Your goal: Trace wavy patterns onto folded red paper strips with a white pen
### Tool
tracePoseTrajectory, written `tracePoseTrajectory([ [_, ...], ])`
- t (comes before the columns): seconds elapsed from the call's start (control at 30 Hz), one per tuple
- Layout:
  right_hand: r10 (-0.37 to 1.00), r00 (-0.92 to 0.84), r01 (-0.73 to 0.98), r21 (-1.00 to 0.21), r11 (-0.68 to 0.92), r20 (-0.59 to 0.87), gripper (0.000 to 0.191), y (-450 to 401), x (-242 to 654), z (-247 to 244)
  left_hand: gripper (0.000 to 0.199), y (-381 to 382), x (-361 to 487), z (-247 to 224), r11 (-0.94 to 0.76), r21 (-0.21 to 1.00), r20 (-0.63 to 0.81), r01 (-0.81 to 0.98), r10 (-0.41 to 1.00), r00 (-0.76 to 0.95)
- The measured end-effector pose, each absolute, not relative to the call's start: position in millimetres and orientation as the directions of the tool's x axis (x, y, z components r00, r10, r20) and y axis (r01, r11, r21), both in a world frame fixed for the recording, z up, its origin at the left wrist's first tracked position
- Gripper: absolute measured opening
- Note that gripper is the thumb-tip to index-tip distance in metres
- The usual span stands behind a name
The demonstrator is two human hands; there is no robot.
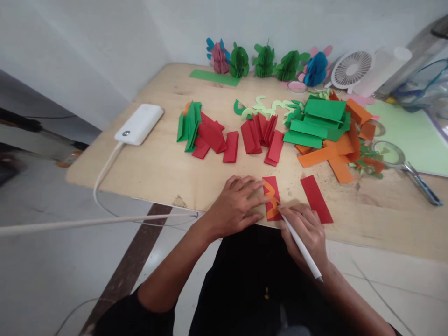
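Note:
A red folded paper strip (273, 185) lies at the table's near edge with a curved orange paper shape (272, 201) on top of it. My left hand (238, 204) rests from the left, fingers spread, its fingertips on the orange shape and the red strip. In my right hand (306, 231) is a white pen (301, 247), its tip down at the right edge of the orange shape. Another red strip (317, 199) lies just right of my right hand, flat on the wood.
Folded red papers (212, 133), green papers (324, 119) and orange papers (341, 151) lie across the middle. Behind stand several paper figures (264, 61) and a white fan (353, 69). A white power bank (139, 124) with a cable is left; scissors (422, 182) lie right.

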State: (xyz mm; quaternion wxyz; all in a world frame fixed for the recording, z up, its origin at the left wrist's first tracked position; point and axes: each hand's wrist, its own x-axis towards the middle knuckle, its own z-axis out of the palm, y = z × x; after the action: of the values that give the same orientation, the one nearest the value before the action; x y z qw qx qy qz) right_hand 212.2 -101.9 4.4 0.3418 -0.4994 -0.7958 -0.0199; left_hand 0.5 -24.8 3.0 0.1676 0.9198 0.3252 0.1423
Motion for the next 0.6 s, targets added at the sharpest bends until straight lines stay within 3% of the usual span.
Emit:
tracePoseTrajectory([
  [0.23, 0.803, -0.235, 0.800, -0.360, 0.480, 0.548, 0.026, -102.0, 210.7, 8.0, 0.041, -18.2, -6.3, 2.2, -0.767, 0.384, 0.137, 0.514, 0.598, 0.790],
  [0.47, 0.955, 0.019, 0.617, -0.755, 0.222, 0.297, 0.018, -84.3, 207.0, 14.5, 0.040, -17.6, -6.7, -0.7, -0.768, 0.392, 0.158, 0.506, 0.598, 0.786],
  [0.6, 0.980, 0.094, 0.545, -0.833, 0.095, 0.174, 0.015, -64.3, 202.3, 8.4, 0.042, -17.8, -7.2, -3.9, -0.772, 0.397, 0.185, 0.496, 0.597, 0.781],
])
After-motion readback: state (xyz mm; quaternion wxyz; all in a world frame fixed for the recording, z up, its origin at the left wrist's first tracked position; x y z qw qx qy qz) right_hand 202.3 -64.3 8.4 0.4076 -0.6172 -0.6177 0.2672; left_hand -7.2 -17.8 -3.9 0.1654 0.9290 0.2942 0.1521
